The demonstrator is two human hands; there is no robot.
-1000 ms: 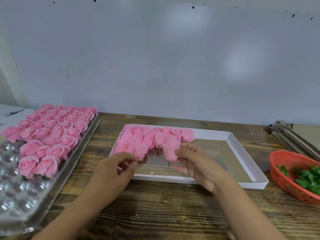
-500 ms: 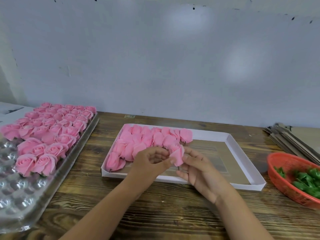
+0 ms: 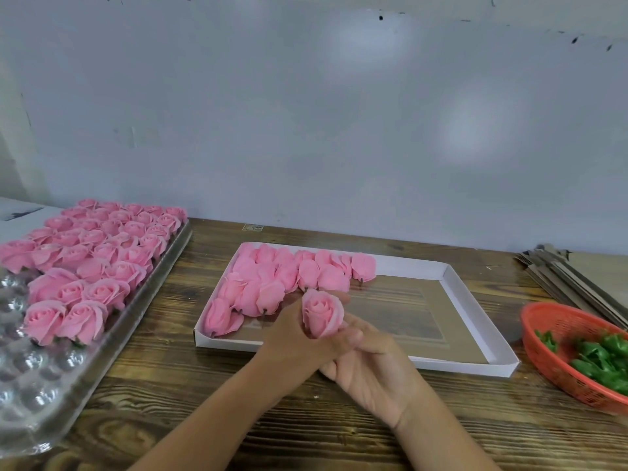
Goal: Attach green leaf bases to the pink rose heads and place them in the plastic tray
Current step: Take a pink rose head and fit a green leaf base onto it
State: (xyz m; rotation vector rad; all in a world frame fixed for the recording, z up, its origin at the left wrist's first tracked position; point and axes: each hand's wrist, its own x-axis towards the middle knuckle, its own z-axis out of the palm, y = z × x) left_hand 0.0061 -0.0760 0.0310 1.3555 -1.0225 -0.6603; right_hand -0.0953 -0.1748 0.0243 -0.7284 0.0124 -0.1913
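Head view: at lower centre the left hand [image 3: 295, 338] and right hand [image 3: 368, 365] meet, fingers curled round one pink rose head [image 3: 322, 312] held upright over the near edge of the white box [image 3: 475, 321]. More loose rose heads [image 3: 289, 277] fill the box's left part. The plastic tray [image 3: 40, 385] with finished roses [image 3: 91, 253] lies at far left; a red basket [image 3: 557, 328] of green leaf bases [image 3: 605, 360] sits at right. Half a second ago the rose pointed sideways; now its bloom faces the camera
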